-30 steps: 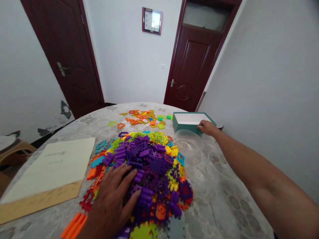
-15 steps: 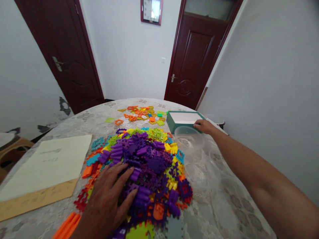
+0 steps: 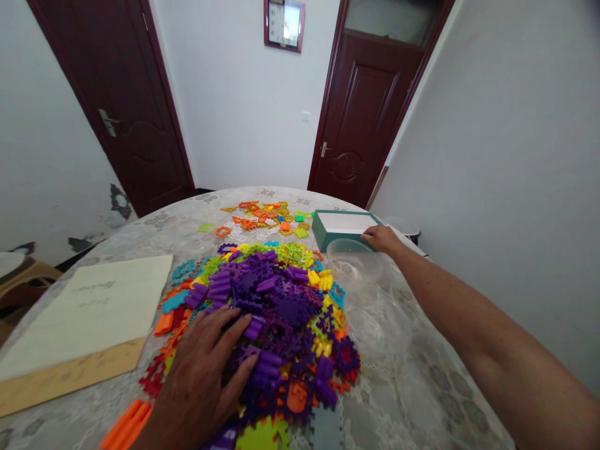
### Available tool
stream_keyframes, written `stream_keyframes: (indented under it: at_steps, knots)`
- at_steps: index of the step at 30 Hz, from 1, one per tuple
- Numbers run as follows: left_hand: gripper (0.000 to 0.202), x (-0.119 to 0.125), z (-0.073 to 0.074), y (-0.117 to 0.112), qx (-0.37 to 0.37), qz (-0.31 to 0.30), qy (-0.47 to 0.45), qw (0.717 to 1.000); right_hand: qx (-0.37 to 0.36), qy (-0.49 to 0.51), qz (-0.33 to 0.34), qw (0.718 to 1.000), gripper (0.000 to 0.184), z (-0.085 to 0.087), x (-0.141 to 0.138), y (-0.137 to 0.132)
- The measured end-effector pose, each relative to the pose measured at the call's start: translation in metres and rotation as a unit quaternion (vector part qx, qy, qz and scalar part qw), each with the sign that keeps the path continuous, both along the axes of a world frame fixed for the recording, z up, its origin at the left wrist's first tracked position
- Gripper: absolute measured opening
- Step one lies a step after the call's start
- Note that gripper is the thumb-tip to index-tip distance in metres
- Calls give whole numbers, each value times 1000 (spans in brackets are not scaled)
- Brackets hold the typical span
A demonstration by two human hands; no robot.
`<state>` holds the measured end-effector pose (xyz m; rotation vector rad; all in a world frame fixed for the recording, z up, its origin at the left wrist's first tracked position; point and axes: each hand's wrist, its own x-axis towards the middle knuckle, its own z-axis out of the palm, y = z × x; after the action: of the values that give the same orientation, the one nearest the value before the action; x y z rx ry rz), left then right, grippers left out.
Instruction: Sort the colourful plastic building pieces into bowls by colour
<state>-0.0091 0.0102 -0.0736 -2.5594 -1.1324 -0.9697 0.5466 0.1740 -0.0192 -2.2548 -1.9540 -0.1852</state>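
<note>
My left hand (image 3: 204,369) lies flat with fingers spread on the near side of a big pile of plastic building pieces (image 3: 276,306), mostly purple on top, with yellow, green, teal, red and orange around. My right arm reaches far across the table. My right hand (image 3: 379,238) grips the near right corner of a teal box (image 3: 337,226) with a white inside. Two clear plastic bowls (image 3: 359,262) sit on the table between the pile and my right arm.
A smaller scatter of orange, green and white pieces (image 3: 265,220) lies at the far side of the round table (image 3: 412,400). A cream sheet on a cardboard board (image 3: 89,309) lies at the left. Orange sticks (image 3: 126,425) lie near the front edge. Two dark doors stand behind.
The teal box has slid a little leftward toward the pile with my right hand on its corner. My left hand has stayed on the pile.
</note>
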Motion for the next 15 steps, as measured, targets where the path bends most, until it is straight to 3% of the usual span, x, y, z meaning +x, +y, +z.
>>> stream_keyframes:
  at_steps: [15]
  knots:
    - [54, 0, 2, -2, -7, -1, -1, 1000, -15, -31, -31, 999, 33, -4, -4, 4]
